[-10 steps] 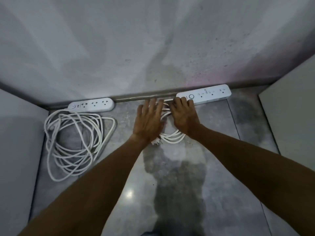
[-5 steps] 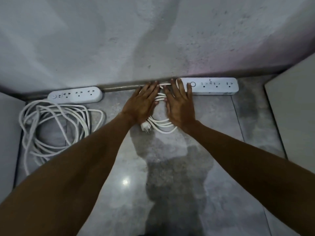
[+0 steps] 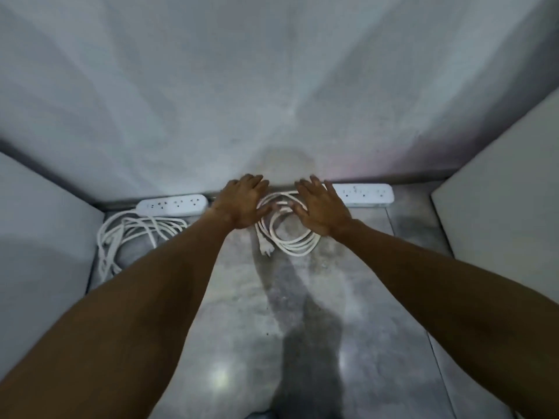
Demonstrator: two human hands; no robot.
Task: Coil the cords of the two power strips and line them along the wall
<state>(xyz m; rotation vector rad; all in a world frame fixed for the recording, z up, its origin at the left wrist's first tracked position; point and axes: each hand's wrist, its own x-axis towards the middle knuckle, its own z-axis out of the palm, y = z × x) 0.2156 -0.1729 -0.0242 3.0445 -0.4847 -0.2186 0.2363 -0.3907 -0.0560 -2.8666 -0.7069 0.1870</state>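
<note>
Right strip (image 3: 367, 195) is set along the wall (image 3: 272, 101), its right cord (image 3: 290, 240) coiled tight between left hand (image 3: 242, 204) and right hand (image 3: 322, 207), both spread flat with nothing gripped; left strip (image 3: 172, 204) is placed too, left cord (image 3: 130, 234) sprawled loose, to be recoiled

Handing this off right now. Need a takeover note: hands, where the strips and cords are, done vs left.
Left hand: open, fingers spread, at the left edge of the small coil.
Right hand: open, at the coil's right edge, covering the near end of the right power strip. Neither hand grips anything.
Both strips lie along the base of the wall; the left power strip is further left.
Done: the right strip's cord is in a compact coil, with its plug at the front left.
Left: the left cord sprawls in loose loops and probably needs re-coiling.
</note>
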